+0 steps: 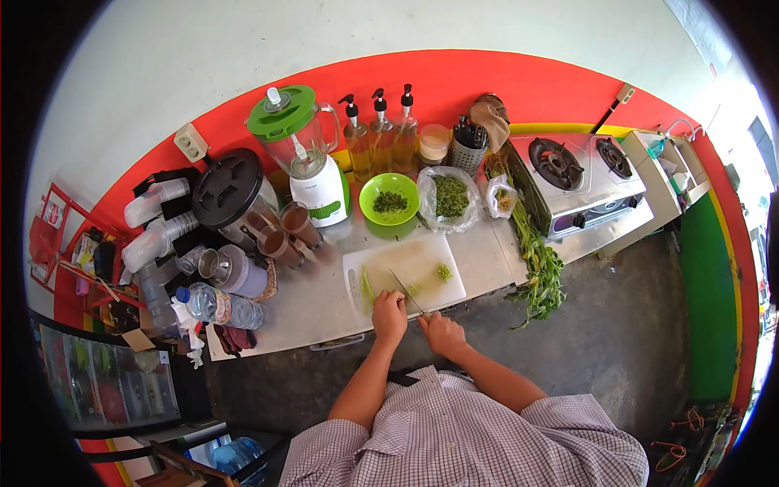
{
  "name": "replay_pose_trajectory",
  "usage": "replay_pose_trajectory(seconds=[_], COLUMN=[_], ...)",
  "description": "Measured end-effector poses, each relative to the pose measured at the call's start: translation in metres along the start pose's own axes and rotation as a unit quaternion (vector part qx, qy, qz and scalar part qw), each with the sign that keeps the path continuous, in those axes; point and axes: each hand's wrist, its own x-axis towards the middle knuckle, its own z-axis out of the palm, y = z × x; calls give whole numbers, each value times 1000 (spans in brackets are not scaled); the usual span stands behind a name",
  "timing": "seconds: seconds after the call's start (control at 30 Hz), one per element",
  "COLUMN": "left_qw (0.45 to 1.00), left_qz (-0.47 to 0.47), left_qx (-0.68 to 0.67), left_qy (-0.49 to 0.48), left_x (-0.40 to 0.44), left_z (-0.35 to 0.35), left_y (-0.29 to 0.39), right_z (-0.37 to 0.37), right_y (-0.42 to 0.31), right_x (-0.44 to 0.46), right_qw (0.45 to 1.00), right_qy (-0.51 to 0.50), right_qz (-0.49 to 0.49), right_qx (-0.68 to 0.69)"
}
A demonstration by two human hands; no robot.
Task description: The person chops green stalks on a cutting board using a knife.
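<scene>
A white cutting board (450, 296) lies near the counter's front edge. My right hand (445, 334) is closed round the handle of a knife (406, 294), whose blade slants up and left across the board. Beside the blade, my left hand (390, 315) is curled over the front of the board, its fingers closed on thin green stalks (367, 286) that stick out at its left. Two small heaps of chopped greens (444, 273) lie right of the blade. Behind the board are a green bowl (389, 221) of chopped greens and a plastic bag (450, 199) of more.
A leafy bunch of greens (537, 272) hangs over the counter edge beside a gas stove (580, 178). Along the wall stand a blender (304, 154), several pump bottles (381, 134) and a utensil holder (467, 150). At left are brown drinks (280, 245) and a water bottle (219, 307).
</scene>
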Motion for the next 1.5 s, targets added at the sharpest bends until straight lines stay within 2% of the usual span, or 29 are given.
replay_pose_trajectory(seconds=[0.1, 0.33, 0.4, 0.57, 0.63, 0.7, 0.83, 1.0, 1.1, 1.23, 1.33, 1.43, 1.5], left_qw=[1000, 998, 998, 998, 998, 997, 994, 993, 992, 992, 991, 991, 990], left_qz=[-9, -20, -19, -24, 22, 17, -20, -20, -12, 0, -7, 3, 6], left_qx=[-6, -63, -67, -65, -56, -68, -103, -116, -125, -126, -136, -133, -140], left_qy=[-2, 5, 5, -2, 22, 22, 3, -1, 1, 5, -6, -1, 0], left_x=[-1, 0, -2, -6, -8, -8, -6, -6, -6, -6, -6, -7, -5], left_z=[2, 1, 0, -2, 0, 1, -1, -1, 1, 0, -1, 0, 1], left_y=[-2, -8, -9, -10, -14, -17, -14, -18, -18, -19, -20, -19, -20], right_z=[-4, 0, -8, 15, 8, 1, 15, 0, 14, 1, 5, 12, 4], right_y=[0, 3, 3, 11, 8, 6, 8, 6, 4, 6, 6, 8, 8], right_x=[9, 1, 3, -2, 0, 1, -3, 4, -6, -3, -5, -9, -5], right_qw=[1000, 1000, 999, 1000, 1000, 999, 999, 999, 1000, 999, 999, 1000, 998], right_qy=[-13, -7, -18, -2, 0, 2, 22, -2, 0, -12, 0, 12, 27], right_qz=[-22, -1, -26, -9, -15, -43, -17, -53, -10, -31, -52, -20, -53], right_qx=[8, 10, 9, 9, -1, 8, 19, 13, 12, -19, 1, 16, -5])
